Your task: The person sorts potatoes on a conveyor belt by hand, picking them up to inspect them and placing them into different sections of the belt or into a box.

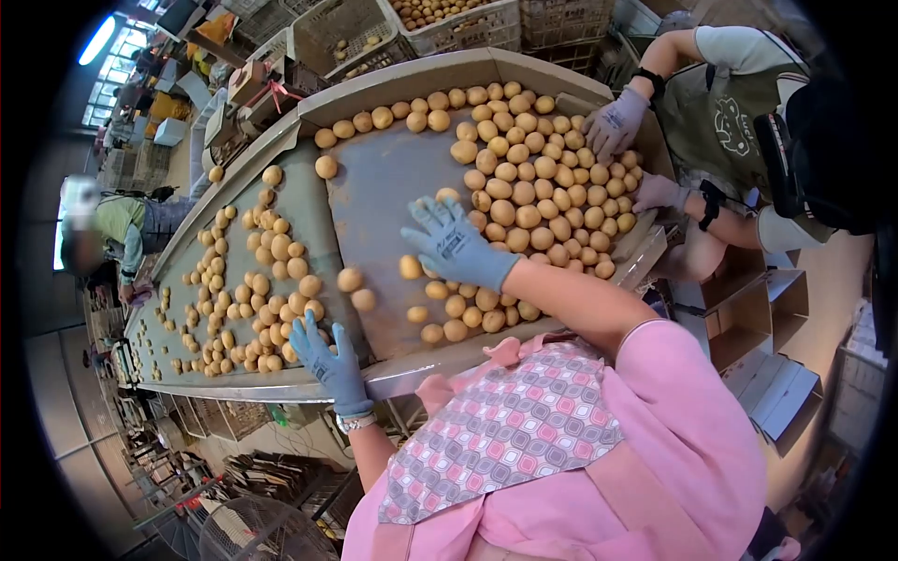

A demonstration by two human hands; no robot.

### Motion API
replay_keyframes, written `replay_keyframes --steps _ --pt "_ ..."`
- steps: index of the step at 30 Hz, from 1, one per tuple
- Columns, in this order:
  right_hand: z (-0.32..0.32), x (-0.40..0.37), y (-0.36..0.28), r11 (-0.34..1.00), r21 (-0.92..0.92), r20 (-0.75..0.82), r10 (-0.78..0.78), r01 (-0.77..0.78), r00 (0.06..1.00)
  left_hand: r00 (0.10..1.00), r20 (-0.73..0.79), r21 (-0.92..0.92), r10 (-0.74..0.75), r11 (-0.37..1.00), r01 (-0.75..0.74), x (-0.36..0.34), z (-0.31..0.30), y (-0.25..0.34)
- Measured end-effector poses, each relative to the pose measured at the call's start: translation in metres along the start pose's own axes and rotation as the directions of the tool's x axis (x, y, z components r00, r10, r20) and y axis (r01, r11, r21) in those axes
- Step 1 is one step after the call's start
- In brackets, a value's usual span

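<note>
Round yellow-brown fruits (528, 217) lie crowded on the right end of a sorting table, and many more lie scattered on the green conveyor belt (309, 215). My right hand (458, 248), in a blue-grey glove, is stretched over the bare metal part (374, 192) at the left edge of the crowded fruits. Its fingers are spread, and fruits lie beside and partly under it. My left hand (329, 366), gloved alike, hovers at the belt's near edge with fingers apart, close to a cluster of fruits (281, 323). Neither hand grips a fruit that I can see.
A co-worker's gloved hands (617, 126) reach into the fruits from the right. Plastic crates (463, 28) stand behind the table. Cardboard boxes (772, 383) are at the lower right. Another person (131, 224) stands at the belt's far left. A raised rim (402, 79) borders the table.
</note>
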State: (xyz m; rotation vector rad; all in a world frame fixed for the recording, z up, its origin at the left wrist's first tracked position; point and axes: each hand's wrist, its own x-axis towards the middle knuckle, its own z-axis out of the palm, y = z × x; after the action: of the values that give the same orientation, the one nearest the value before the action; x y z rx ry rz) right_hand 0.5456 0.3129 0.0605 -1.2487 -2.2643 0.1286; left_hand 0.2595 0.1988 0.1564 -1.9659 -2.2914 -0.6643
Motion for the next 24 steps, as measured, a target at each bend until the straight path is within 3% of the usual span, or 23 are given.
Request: replay_keyframes --steps 1,4,7,9,11,13,18,21,24 --pt "-0.005 -0.001 0.004 0.974 0.127 -0.025 -0.188 0.189 0.982 1.000 0.019 -0.011 -0.002 1.000 0.002 0.004 0.002 0.002" --pt "-0.014 -0.044 0.005 0.775 0.557 -0.079 -0.309 0.299 0.948 1.000 -0.006 -0.053 0.021 0.998 -0.021 0.005 0.002 0.000" --pt "-0.072 -0.062 0.019 0.939 0.315 0.091 -0.178 0.141 0.980 0.999 -0.046 -0.118 0.023 0.993 -0.028 0.001 -0.002 -0.003" --pt "-0.068 -0.068 0.045 0.979 0.203 -0.030 0.031 -0.024 0.999 0.998 -0.061 -0.156 0.033 0.987 -0.043 0.004 -0.004 -0.001" --pt "-0.074 -0.060 0.063 0.982 0.186 -0.202 0.078 -0.040 0.976 0.995 -0.080 -0.153 0.065 0.985 -0.077 0.007 -0.003 -0.004" --pt "-0.076 -0.054 0.061 0.981 0.194 -0.245 0.043 0.006 0.969 0.990 -0.104 -0.158 0.094 0.981 -0.109 0.013 -0.004 0.003" --pt "-0.062 -0.048 0.003 0.910 0.331 -0.012 -0.261 0.250 0.965 0.975 -0.109 -0.115 0.196 0.971 -0.208 0.013 -0.007 0.017" --pt "-0.043 -0.065 -0.022 0.981 0.076 0.122 -0.188 0.180 0.975 0.976 -0.117 -0.154 0.183 0.968 -0.200 0.008 -0.010 0.017" --pt "-0.016 -0.079 -0.041 0.962 -0.248 0.294 -0.041 0.118 0.955 0.983 -0.094 -0.229 0.159 0.957 -0.177 -0.001 -0.012 0.012"
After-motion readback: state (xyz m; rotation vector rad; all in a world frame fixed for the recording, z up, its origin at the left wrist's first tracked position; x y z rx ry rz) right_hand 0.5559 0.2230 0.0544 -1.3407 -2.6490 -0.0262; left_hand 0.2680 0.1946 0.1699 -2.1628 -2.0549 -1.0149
